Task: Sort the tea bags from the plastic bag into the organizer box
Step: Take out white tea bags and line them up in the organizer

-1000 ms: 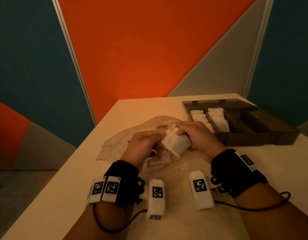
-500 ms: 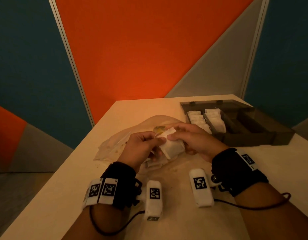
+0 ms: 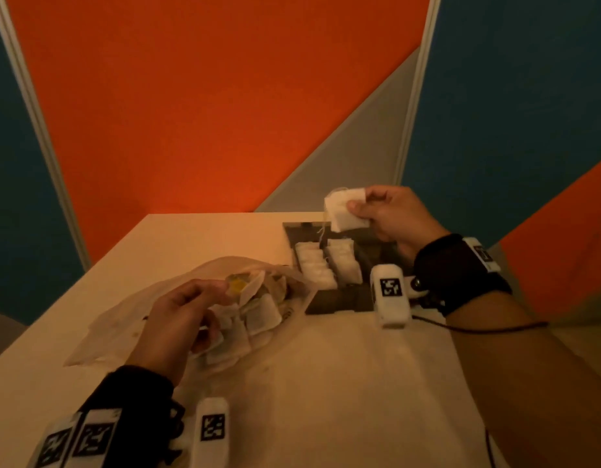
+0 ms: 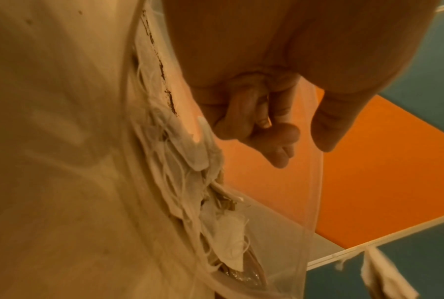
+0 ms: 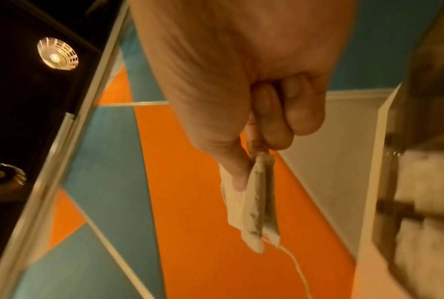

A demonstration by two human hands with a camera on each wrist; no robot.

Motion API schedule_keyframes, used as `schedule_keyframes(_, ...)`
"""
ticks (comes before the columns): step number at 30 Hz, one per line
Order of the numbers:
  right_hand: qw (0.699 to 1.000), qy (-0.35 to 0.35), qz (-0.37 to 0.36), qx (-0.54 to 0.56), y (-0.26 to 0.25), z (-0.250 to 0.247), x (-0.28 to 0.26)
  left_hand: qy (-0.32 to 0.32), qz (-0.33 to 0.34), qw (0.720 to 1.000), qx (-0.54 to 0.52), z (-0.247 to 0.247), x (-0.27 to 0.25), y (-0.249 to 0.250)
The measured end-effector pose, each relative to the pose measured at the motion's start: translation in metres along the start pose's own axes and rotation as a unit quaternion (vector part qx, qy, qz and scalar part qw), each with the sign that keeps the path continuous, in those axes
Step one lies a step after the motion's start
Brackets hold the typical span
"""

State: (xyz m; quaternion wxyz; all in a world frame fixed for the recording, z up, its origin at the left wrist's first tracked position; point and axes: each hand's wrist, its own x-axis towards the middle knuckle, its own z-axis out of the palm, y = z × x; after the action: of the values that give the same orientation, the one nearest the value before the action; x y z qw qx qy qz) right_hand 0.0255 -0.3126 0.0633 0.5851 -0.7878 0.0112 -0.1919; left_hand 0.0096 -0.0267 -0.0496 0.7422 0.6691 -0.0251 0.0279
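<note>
White paper tea bag [image 3: 346,209] is hanging above the dark organizer box [image 3: 329,298] in the head view, pinched by the right hand [image 3: 390,214]; the left hand [image 3: 177,315] is hovering over the plastic bag [image 3: 123,319] on the table [image 3: 326,383]. The left wrist view is showing that hand [image 4: 279,85] loosely curled, gripping nothing, beside loose tea bags [image 4: 190,182]. The right wrist view is showing thumb and fingers [image 5: 272,121] pinching the bag [image 5: 256,202], its string dangling
</note>
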Motion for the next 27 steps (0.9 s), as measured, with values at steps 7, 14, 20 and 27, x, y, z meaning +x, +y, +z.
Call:
schedule_keyframes(7, 0.969, -0.062, 0.082, -0.226, 0.041, -0.027, 0.037, 0.015, -0.002, 1.000, 0.006, -0.002, 0.004, -0.003)
schedule_keyframes(14, 0.857, -0.201, 0.162, -0.447, 0.068, -0.012, 0.062, 0.024, 0.001, 1.000, 0.001, -0.002, 0.004, -0.003)
schedule_keyframes(20, 0.801, -0.249, 0.193, -0.509, 0.090, -0.004, 0.098, 0.040, -0.001, 0.999, -0.008, -0.002, 0.004, -0.002)
schedule_keyframes(27, 0.831, -0.169, 0.126, -0.515, 0.085, 0.014, 0.106, 0.075, -0.009, 0.996, -0.040, -0.004, 0.007, -0.001)
